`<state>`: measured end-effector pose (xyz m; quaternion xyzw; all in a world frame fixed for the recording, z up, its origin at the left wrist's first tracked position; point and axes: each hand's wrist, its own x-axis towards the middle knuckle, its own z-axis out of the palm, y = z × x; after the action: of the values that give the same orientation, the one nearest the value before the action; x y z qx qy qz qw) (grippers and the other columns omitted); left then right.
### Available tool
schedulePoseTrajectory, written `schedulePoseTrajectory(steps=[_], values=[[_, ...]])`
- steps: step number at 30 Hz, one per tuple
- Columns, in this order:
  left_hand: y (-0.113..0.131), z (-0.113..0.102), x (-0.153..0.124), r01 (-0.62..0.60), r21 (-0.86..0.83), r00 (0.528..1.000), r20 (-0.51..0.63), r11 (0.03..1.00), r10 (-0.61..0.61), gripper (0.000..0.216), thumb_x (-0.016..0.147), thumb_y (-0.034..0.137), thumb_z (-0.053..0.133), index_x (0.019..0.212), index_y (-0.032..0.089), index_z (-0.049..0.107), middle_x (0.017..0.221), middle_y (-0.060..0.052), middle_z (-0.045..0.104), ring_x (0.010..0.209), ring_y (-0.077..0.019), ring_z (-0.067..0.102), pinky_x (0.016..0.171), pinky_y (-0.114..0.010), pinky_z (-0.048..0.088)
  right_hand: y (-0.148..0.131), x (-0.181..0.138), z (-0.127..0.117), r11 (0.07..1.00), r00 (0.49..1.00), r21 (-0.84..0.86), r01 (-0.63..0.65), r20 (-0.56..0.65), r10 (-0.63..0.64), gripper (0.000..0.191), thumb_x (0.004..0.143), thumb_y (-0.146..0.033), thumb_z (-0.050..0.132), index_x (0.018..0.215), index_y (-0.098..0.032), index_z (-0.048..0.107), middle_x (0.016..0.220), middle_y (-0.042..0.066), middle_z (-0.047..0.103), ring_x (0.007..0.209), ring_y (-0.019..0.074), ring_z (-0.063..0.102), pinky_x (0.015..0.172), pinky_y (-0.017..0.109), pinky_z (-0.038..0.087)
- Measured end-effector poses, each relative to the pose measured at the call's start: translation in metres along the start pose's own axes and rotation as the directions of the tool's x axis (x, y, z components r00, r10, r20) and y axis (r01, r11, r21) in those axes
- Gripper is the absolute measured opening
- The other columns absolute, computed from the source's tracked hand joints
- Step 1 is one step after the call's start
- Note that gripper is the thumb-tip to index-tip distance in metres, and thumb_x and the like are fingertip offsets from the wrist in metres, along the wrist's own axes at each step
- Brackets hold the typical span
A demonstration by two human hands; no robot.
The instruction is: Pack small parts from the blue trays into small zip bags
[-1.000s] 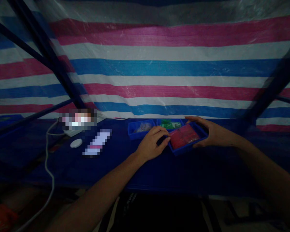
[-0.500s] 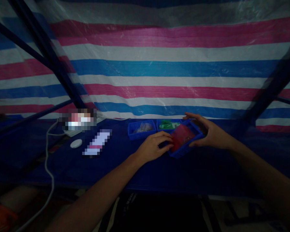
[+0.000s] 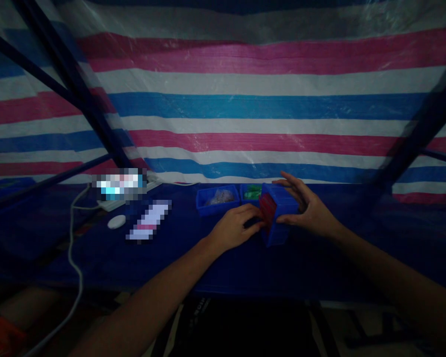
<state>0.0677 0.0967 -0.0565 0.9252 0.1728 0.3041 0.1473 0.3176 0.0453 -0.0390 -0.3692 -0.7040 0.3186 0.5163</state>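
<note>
A small blue plastic bin (image 3: 282, 203) is tipped steeply on its side, its mouth facing left. My right hand (image 3: 306, 208) grips it, with the thumb on the near side and the fingers around the back. Red contents (image 3: 268, 210), perhaps plastic packs, show in its mouth. My left hand (image 3: 240, 225) is held against that mouth, fingers curved and apart from the thumb. Its fingertips are at the red contents; whether they pinch any is hidden. Behind stands a second blue bin (image 3: 245, 187) with green pieces, partly covered. Left of it, a third blue bin (image 3: 200, 201) holds clear, bagged-looking items.
On the dark blue table (image 3: 186, 263) lie a phone (image 3: 150, 218) with a blurred screen, a round white disc (image 3: 116, 221) and a white power strip (image 3: 111, 202). A white cable (image 3: 72, 248) hangs at left. Blue metal posts (image 3: 92, 121) flank a striped tarp (image 3: 245, 104).
My right hand has tilted the bin further over to the left, so its outer bottom now faces right and up. The left hand has stayed nearly still at its mouth.
</note>
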Motion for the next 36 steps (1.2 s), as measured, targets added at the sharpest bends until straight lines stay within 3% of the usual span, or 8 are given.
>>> schedulePoseTrajectory(steps=[5, 8, 11, 13, 17, 23, 31, 36], values=[[0.001, -0.002, 0.0, 0.017, 0.018, 1.0, -0.006, 1.0, -0.017, 0.022, 0.1, 0.027, 0.06, 0.119, 0.017, 0.066, 0.116, -0.008, 0.072, 0.109, -0.0205, 0.067, 0.099, -0.038, 0.055, -0.005, -0.001, 0.005, 0.988, 0.998, -0.147, 0.042, 0.044, -0.036, 0.108, 0.081, -0.044, 0.082, 0.164, -0.041, 0.012, 0.169, 0.007, 0.028, 0.152, 0.0368, 0.034, 0.123, 0.062, 0.031], [0.004, -0.003, 0.001, 0.0, 0.007, 1.0, 0.025, 1.0, 0.0, 0.025, 0.101, 0.025, 0.058, 0.124, 0.018, 0.064, 0.122, -0.008, 0.071, 0.115, -0.0216, 0.066, 0.102, -0.039, 0.054, -0.011, -0.002, 0.011, 0.967, 0.994, -0.237, 0.089, 0.078, -0.072, 0.109, 0.085, -0.044, 0.077, 0.165, -0.04, 0.003, 0.171, 0.007, 0.021, 0.152, 0.0385, 0.033, 0.121, 0.062, 0.035], [0.005, -0.004, 0.001, -0.022, 0.006, 0.998, 0.06, 1.0, 0.021, 0.026, 0.102, 0.024, 0.054, 0.125, 0.019, 0.064, 0.127, -0.009, 0.069, 0.12, -0.0224, 0.065, 0.105, -0.04, 0.052, -0.013, -0.003, 0.018, 0.945, 0.992, -0.303, 0.128, 0.061, -0.114, 0.114, 0.082, -0.044, 0.081, 0.165, -0.039, 0.002, 0.17, 0.009, 0.024, 0.147, 0.0397, 0.041, 0.118, 0.061, 0.041], [0.003, -0.004, -0.001, -0.002, 0.037, 0.994, 0.106, 0.999, -0.002, 0.022, 0.101, 0.026, 0.054, 0.116, 0.018, 0.068, 0.118, -0.009, 0.073, 0.11, -0.0221, 0.069, 0.099, -0.037, 0.054, -0.013, -0.003, 0.021, 0.932, 0.99, -0.334, 0.138, 0.038, -0.133, 0.116, 0.077, -0.044, 0.085, 0.165, -0.037, 0.01, 0.164, 0.011, 0.033, 0.142, 0.0392, 0.048, 0.117, 0.06, 0.044], [-0.003, -0.008, -0.008, 0.131, 0.244, 0.956, 0.227, 0.961, -0.188, 0.031, 0.096, 0.042, 0.06, 0.084, 0.016, 0.073, 0.078, -0.007, 0.074, 0.072, -0.0225, 0.072, 0.07, -0.032, 0.055, -0.01, -0.003, 0.028, 0.904, 0.988, -0.399, 0.151, 0.091, -0.125, 0.109, 0.073, -0.048, 0.088, 0.162, -0.035, 0.025, 0.154, 0.011, 0.047, 0.14, 0.0379, 0.05, 0.119, 0.061, 0.041], [-0.006, -0.021, -0.013, 0.233, 0.354, 0.91, 0.25, 0.906, -0.332, 0.05, 0.083, 0.065, 0.066, 0.07, 0.017, 0.072, 0.068, -0.009, 0.071, 0.059, -0.024, 0.069, 0.055, -0.031, 0.047, -0.003, -0.005, 0.037, 0.856, 0.984, -0.491, 0.16, 0.152, -0.097, 0.1, 0.078, -0.051, 0.083, 0.16, -0.038, 0.029, 0.159, 0.008, 0.046, 0.145, 0.0374, 0.045, 0.121, 0.064, 0.037], [-0.005, -0.041, -0.012, 0.299, 0.266, 0.878, 0.299, 0.916, -0.373, 0.064, 0.068, 0.082, 0.07, 0.061, 0.019, 0.065, 0.057, -0.002, 0.064, 0.049, -0.0156, 0.055, 0.048, -0.029, 0.029, -0.008, -0.006, 0.028, 0.919, 0.995, -0.384, 0.092, 0.002, -0.099, 0.089, 0.079, -0.048, 0.083, 0.155, -0.035, 0.039, 0.154, 0.008, 0.05, 0.142, 0.0348, 0.049, 0.121, 0.058, 0.039], [0.0, -0.046, -0.012, 0.256, 0.207, 0.878, 0.358, 0.944, -0.317, 0.069, 0.06, 0.086, 0.073, 0.059, 0.019, 0.058, 0.053, 0.002, 0.058, 0.045, -0.0116, 0.047, 0.047, -0.028, 0.025, 0.0, -0.005, 0.013, 0.974, 0.987, -0.227, 0.008, -0.154, -0.044, 0.087, 0.08, -0.047, 0.083, 0.154, -0.032, 0.039, 0.154, 0.01, 0.05, 0.138, 0.0339, 0.052, 0.118, 0.057, 0.043]])
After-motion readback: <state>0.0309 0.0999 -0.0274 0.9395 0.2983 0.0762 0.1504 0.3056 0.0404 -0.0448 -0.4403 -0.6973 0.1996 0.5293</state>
